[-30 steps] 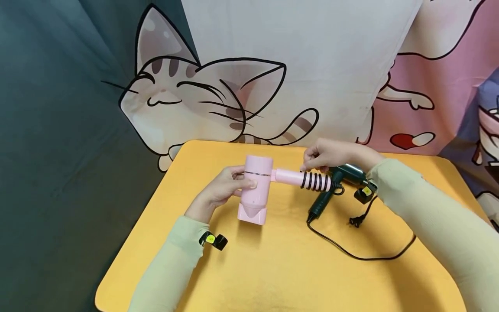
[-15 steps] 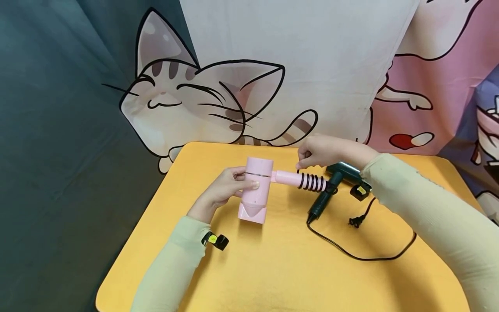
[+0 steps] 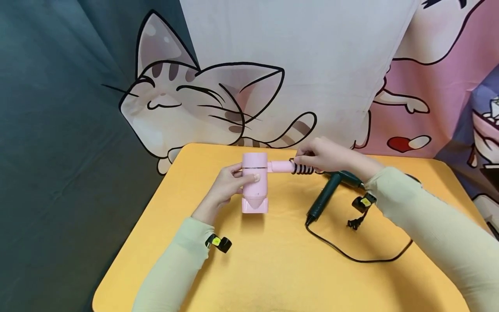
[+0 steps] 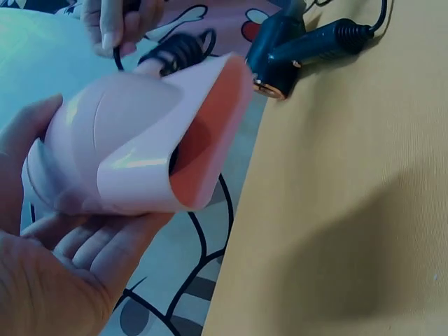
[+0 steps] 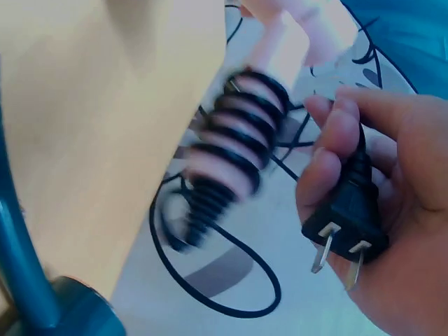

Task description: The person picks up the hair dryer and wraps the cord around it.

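Note:
My left hand (image 3: pixel 230 184) grips a pink hair dryer (image 3: pixel 255 182) by its barrel and holds it above the table. Its wide nozzle (image 4: pixel 203 140) faces the camera in the left wrist view. A black cord (image 5: pixel 234 129) is coiled several turns round the pink handle (image 3: pixel 281 167), which points right. In the right wrist view my right hand (image 5: pixel 413 161) holds the cord's two-pin plug (image 5: pixel 346 217) in curled fingers, with the prongs bare. The right fingertips pinch the cord close beside the coils.
A dark green hair dryer (image 3: pixel 325 197) lies on the yellow table (image 3: pixel 280 268) under and beside my right wrist. Its black cord (image 3: pixel 362 261) curves along the right side, and its plug (image 3: pixel 354 223) lies near the right sleeve. A printed cat cloth (image 3: pixel 331 65) hangs behind the table.
The right hand has moved from above the handle down in front of the coils, drawing the cord round. The pink hair dryer has turned slightly more upright and shifted a little left.

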A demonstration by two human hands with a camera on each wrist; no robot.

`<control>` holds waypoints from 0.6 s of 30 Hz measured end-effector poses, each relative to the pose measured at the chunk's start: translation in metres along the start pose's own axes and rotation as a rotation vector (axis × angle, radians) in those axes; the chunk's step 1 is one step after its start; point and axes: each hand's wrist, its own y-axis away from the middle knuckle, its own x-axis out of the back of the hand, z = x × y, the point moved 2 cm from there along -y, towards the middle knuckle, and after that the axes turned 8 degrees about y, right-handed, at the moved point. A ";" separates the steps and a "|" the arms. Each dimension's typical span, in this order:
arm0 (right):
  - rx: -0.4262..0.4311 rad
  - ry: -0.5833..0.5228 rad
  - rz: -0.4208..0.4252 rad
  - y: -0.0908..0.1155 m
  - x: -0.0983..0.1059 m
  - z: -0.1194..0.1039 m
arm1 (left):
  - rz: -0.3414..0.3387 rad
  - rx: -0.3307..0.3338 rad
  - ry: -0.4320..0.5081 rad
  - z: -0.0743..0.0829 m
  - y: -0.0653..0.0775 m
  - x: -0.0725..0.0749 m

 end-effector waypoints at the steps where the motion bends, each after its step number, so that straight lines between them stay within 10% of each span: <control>1: 0.005 0.025 0.033 0.001 -0.003 0.000 | 0.018 -0.002 0.003 0.000 -0.001 -0.001; 10: 0.116 0.387 0.379 0.007 -0.036 -0.005 | 0.139 0.000 0.060 -0.001 -0.003 -0.010; 18: 0.223 0.491 0.609 0.012 -0.052 0.002 | 0.213 0.023 0.147 0.002 -0.001 -0.019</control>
